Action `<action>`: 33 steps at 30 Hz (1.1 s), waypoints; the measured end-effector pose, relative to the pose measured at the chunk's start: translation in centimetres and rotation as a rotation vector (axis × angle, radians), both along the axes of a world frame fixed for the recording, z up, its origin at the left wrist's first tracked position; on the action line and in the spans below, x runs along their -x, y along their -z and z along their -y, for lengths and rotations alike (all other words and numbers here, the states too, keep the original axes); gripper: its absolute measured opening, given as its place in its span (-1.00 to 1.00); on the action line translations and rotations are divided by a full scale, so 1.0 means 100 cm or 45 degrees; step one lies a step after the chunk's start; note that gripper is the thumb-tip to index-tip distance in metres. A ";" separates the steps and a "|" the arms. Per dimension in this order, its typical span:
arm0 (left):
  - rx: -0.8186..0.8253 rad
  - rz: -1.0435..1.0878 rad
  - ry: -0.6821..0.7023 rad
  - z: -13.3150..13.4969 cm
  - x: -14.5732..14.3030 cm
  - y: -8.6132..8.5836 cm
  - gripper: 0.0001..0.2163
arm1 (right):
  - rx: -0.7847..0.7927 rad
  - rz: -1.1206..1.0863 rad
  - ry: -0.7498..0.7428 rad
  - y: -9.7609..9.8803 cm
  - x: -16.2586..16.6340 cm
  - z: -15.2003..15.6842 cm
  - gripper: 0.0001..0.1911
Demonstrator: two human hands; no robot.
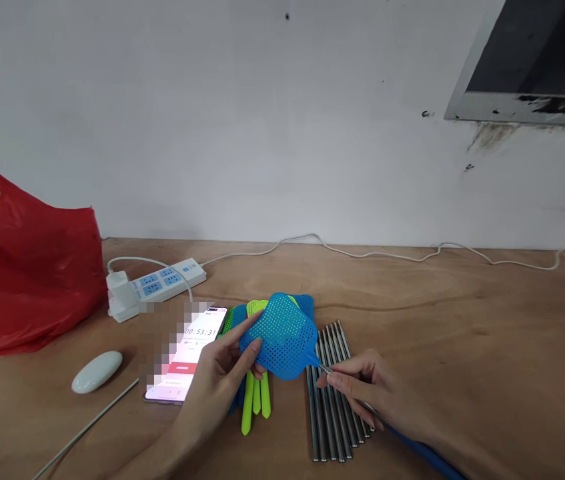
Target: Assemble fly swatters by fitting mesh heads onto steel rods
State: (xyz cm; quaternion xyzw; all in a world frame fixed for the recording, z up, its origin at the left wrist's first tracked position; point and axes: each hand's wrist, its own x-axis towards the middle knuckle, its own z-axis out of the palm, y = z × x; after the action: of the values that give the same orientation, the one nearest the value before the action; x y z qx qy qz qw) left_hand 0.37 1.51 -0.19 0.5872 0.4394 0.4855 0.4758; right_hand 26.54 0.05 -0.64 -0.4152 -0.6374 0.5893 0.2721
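Note:
A blue perforated fly swatter head (282, 340) is pinched by its left edge between the thumb and fingers of my left hand (229, 363). My right hand (362, 387) grips a thin metal rod (326, 369) right at the swatter head's neck. A blue handle (422, 453) runs back beneath my right wrist, in line with that rod. Under the held head lie more swatter heads in blue, green and yellow-green, with yellow-green stems (247, 407) pointing toward me. Several metal rods (329, 420) rest side by side just below my right hand.
On the left lie a lit phone (187, 353) showing a timer, a white mouse-like object (97, 372) and a power strip (162, 287) with a plug. A red plastic bag (27, 267) stands at far left. A white cable (377, 253) runs along the wall.

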 end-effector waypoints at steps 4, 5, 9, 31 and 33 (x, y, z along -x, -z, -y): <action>0.004 0.004 0.012 -0.001 0.000 0.000 -0.39 | -0.003 -0.011 0.015 0.003 0.002 0.000 -0.43; 0.005 0.004 0.023 -0.002 0.000 0.000 -0.39 | 0.007 -0.010 0.020 0.003 0.002 -0.001 -0.43; -0.003 -0.031 0.089 -0.003 -0.003 0.001 -0.42 | 0.091 0.016 0.035 0.001 0.002 -0.005 -0.42; -0.203 -0.751 0.408 0.020 -0.008 -0.011 -0.68 | 0.400 -0.909 0.703 -0.005 0.008 -0.004 -0.69; -0.168 -0.782 0.448 0.021 -0.010 -0.012 -0.68 | 0.396 -0.897 0.674 -0.006 0.008 -0.004 -0.69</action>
State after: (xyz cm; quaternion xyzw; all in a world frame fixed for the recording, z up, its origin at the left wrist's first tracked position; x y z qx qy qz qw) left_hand 1.34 -0.58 1.01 0.8018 0.4218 0.2245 0.3589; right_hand 25.72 0.43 -0.08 -0.3738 -0.2826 0.6933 0.5475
